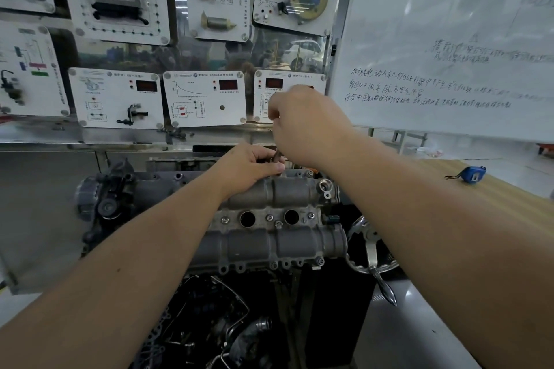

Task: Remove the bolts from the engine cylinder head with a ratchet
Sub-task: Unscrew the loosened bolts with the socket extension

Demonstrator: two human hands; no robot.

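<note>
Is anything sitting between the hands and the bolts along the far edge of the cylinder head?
Nothing visible does. The left hand already rests on the far edge of the cylinder head, pinching a dark tool shaft. The right hand grips above it. The bolt itself is hidden under the hands.

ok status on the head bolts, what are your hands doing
Left hand gripping a dark tool shaft at the far edge of the cylinder head. Right hand closed above it, ratchet hidden. Nothing in the way.

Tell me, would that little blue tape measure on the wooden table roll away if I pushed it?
Probably not. The tape measure looks boxy and lies flat on the table, so it would likely slide. It seems small, so probably light.
</note>
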